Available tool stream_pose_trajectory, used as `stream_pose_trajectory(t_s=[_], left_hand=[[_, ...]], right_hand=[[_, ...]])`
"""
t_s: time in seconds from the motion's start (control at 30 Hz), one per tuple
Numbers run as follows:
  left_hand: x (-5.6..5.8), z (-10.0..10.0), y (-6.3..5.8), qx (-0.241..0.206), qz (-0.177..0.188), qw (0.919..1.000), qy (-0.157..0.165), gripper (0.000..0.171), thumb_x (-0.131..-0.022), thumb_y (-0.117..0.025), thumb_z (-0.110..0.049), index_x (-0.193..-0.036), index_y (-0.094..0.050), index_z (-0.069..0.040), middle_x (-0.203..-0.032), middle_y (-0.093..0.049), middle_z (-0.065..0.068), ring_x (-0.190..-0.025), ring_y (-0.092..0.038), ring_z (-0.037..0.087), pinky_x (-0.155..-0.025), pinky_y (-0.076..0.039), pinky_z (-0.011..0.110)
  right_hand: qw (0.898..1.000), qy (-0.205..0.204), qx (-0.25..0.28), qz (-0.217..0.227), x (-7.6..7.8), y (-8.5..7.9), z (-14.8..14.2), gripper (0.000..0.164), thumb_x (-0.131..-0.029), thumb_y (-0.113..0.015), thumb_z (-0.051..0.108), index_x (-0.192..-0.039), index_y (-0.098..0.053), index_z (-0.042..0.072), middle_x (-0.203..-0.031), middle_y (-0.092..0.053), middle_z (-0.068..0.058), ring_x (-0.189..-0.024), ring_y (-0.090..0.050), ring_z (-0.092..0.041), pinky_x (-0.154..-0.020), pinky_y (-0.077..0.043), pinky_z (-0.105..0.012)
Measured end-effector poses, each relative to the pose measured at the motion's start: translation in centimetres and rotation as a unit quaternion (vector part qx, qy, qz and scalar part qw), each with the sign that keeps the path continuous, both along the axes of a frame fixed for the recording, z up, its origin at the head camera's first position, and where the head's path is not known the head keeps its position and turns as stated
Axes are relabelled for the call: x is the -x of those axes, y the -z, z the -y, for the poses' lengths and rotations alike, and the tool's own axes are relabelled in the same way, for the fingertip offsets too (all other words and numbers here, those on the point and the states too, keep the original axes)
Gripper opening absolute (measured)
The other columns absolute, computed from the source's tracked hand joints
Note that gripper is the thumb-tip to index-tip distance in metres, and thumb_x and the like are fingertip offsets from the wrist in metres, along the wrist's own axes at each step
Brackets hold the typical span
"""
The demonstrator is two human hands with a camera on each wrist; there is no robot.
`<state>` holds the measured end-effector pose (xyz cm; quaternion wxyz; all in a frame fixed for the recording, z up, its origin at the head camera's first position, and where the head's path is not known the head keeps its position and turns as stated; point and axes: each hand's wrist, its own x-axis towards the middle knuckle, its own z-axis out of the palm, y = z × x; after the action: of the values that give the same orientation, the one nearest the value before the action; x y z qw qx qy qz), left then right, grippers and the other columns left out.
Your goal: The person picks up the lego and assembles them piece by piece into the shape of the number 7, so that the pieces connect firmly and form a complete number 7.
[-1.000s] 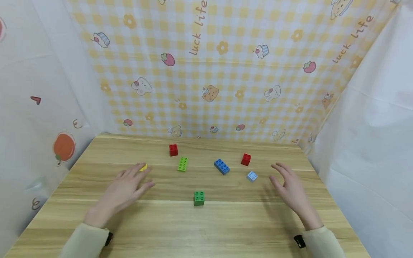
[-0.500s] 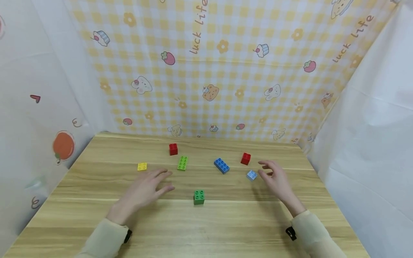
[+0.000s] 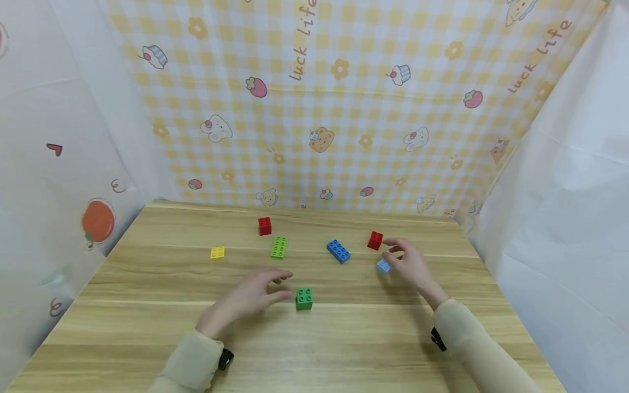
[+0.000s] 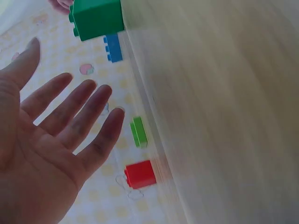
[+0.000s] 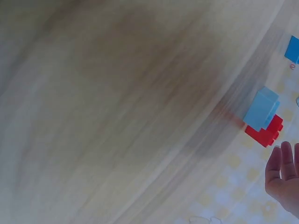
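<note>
One green brick (image 3: 304,299) sits just beyond the thumb of the left hand (image 3: 255,292), whose fingers (image 4: 100,140) are stretched out, released, the gap between thumb and fingers facing it. To take it cleanly, I'd slide that gap low over the worktop (image 3: 344,349) and pinch the side walls rather than the studs, so it doesn't tip. Over to the right, the light blue brick (image 3: 384,266) lies partly hidden by the right hand (image 3: 413,265); the fingers there are loosely bent and seem to hold nothing, though I can't tell whether the thumb touches. It probably wants a gentle fingertip pinch, since a red brick (image 3: 375,240) stands just beside the forefinger and could get knocked. Counting from the left, I make it seven bricks: one yellow brick (image 3: 218,252), the other red brick (image 3: 265,226), which makes two reds in all, one lime brick (image 3: 278,247), one green, one dark blue brick (image 3: 338,251), the second red, one light blue.
</note>
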<state>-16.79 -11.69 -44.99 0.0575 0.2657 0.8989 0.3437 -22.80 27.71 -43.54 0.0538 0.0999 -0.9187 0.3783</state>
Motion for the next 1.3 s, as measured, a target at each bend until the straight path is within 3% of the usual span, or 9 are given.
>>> stream_pose_trajectory(t_s=[0.23, 0.43, 0.57, 0.83, 1.3], left_hand=[[0.4, -1.3, 0.2, -0.016, 0.043, 0.9983, 0.036, 0.052, -0.090, -0.072, -0.036, -0.133, -0.059, -0.009, -0.124, -0.064, 0.005, -0.108, -0.061, 0.020, -0.092, -0.048, 0.043], [0.6, -1.8, 0.3, -0.016, 0.092, 0.9946, 0.045, 0.055, -0.087, -0.075, -0.035, -0.132, -0.059, -0.008, -0.117, -0.065, 0.000, -0.108, -0.060, 0.021, -0.093, -0.048, 0.043], [0.8, -2.2, 0.2, -0.019, 0.094, 0.9942, 0.047, 0.049, -0.085, -0.077, -0.031, -0.127, -0.062, -0.009, -0.115, -0.065, -0.002, -0.106, -0.060, 0.020, -0.093, -0.047, 0.043], [0.9, -3.1, 0.4, -0.051, 0.111, 0.9913, 0.050, 0.032, -0.082, -0.081, -0.019, -0.109, -0.066, -0.013, -0.094, -0.062, -0.007, -0.089, -0.059, 0.018, -0.079, -0.049, 0.030], [1.5, -3.6, 0.4, -0.065, 0.129, 0.9888, 0.040, 0.030, -0.082, -0.081, -0.018, -0.106, -0.064, -0.012, -0.094, -0.062, -0.004, -0.090, -0.058, 0.018, -0.079, -0.048, 0.032]], right_hand=[[1.000, 0.004, -0.008, 0.022, 1.3, 0.4, 0.2, 0.036, -0.094, -0.063, 0.013, -0.127, -0.058, 0.000, -0.127, -0.057, -0.018, -0.109, -0.056, -0.033, -0.087, -0.050, -0.048], [0.999, 0.017, -0.013, 0.026, 2.7, 0.3, 0.2, 0.035, -0.093, -0.062, 0.013, -0.126, -0.059, 0.001, -0.126, -0.058, -0.019, -0.110, -0.055, -0.034, -0.088, -0.047, -0.049], [0.999, 0.030, -0.011, 0.035, 3.6, 0.3, 0.1, 0.036, -0.093, -0.061, 0.013, -0.126, -0.059, 0.002, -0.124, -0.059, -0.019, -0.109, -0.055, -0.034, -0.087, -0.047, -0.049], [0.997, 0.038, -0.032, 0.061, 4.7, 0.9, 0.0, 0.042, -0.094, -0.061, 0.016, -0.132, -0.056, 0.003, -0.128, -0.056, -0.018, -0.111, -0.054, -0.034, -0.087, -0.047, -0.048], [0.994, 0.024, -0.006, 0.107, 6.0, 0.9, 0.1, 0.050, -0.096, -0.065, 0.020, -0.139, -0.047, 0.001, -0.131, -0.053, -0.021, -0.118, -0.051, -0.037, -0.097, -0.042, -0.052]])
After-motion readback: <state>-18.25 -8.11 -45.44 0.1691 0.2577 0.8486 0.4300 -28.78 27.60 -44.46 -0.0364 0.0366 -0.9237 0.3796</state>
